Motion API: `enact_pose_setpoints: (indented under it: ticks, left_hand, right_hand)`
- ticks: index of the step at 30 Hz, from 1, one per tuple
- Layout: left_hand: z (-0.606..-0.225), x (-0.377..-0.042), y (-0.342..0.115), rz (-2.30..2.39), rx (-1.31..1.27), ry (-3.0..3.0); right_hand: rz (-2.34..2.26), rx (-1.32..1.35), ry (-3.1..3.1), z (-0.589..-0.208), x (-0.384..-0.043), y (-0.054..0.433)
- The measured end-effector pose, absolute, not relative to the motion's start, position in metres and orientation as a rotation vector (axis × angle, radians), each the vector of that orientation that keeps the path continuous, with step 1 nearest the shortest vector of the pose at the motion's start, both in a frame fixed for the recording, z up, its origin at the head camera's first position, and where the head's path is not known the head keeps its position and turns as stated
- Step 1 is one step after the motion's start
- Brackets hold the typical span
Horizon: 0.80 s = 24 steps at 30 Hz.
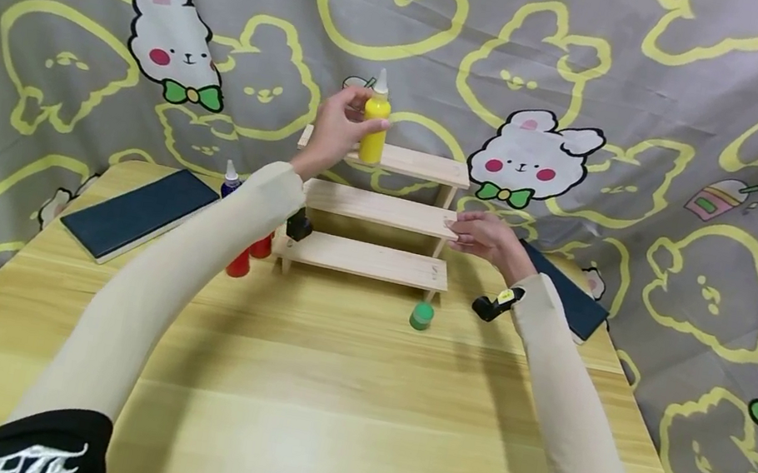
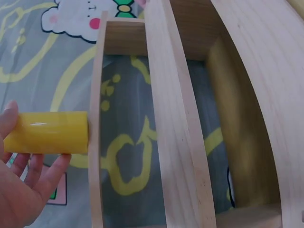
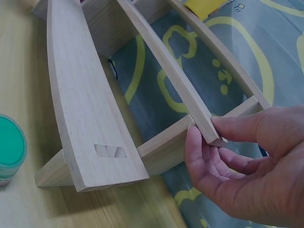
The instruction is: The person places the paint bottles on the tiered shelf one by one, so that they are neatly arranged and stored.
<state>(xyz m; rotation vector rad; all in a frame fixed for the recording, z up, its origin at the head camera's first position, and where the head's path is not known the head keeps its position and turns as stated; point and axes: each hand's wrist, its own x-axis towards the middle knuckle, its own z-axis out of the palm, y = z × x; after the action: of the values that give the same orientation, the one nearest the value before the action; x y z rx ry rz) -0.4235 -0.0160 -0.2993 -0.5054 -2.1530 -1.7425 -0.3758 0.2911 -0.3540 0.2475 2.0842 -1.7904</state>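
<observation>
My left hand (image 1: 337,128) grips a yellow squeeze bottle (image 1: 374,130) with a white pointed nozzle, upright at the top tier of a wooden three-tier shelf (image 1: 374,261). In the left wrist view the bottle's base (image 2: 57,133) meets the edge of the top board. My right hand (image 1: 485,238) pinches the right end of the middle board between thumb and fingers, plain in the right wrist view, where the hand (image 3: 237,166) wraps that board's corner. A small green-lidded jar (image 1: 422,316) stands on the table before the shelf's right foot.
Red containers (image 1: 239,264) and a dark blue bottle (image 1: 231,181) with a white nozzle stand left of the shelf, partly behind my left arm. Dark-covered books lie at the left (image 1: 139,213) and right (image 1: 566,295). A patterned curtain (image 1: 419,7) hangs close behind the shelf.
</observation>
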Motion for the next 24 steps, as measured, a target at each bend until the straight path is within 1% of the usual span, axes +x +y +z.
enact_pose_setpoints:
  ticks: [9,13,18,24]
  left_hand:
    - [-0.311,-0.434,0.003,-1.698,-0.508,-2.236]
    - [-0.318,-0.434,0.001,-1.74,-0.519,-2.285]
    - [-0.316,-0.433,-0.004,-1.866,-0.568,-2.264]
    - [-0.319,-0.436,0.006,-1.884,-0.612,-2.228]
  right_hand:
    - [-1.784,0.277,2.111,-0.357,-0.377,0.29]
    - [-1.771,0.264,2.104,-0.358,-0.377,0.289]
    - [-1.792,0.275,2.086,-0.359,-0.378,0.289]
    - [-1.825,0.276,2.068,-0.36,-0.378,0.289]
